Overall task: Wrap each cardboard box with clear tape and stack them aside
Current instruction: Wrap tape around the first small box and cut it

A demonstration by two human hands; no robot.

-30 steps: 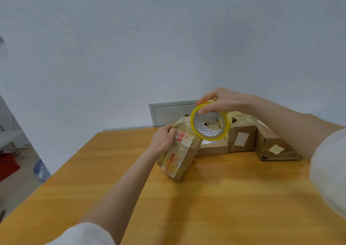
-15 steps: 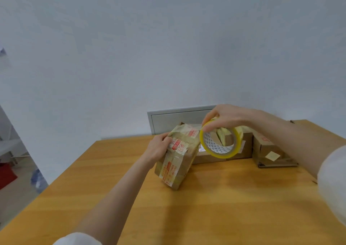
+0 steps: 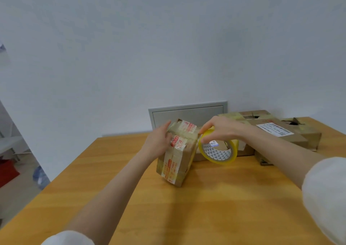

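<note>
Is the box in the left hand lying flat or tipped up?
Tipped up: the box stands on end, leaning right, gripped by the left hand.

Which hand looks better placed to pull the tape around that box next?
Right. The right hand holds the tape roll at the box's upper right edge, while the left hand grips the box, steadying it tilted on the table.

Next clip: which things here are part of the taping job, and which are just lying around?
In the job: box gripped by the left hand; tape roll held by the right hand; other boxes at the back of the table.
Lying about: grey wall panel; red thing and bluish thing on the floor.
</note>
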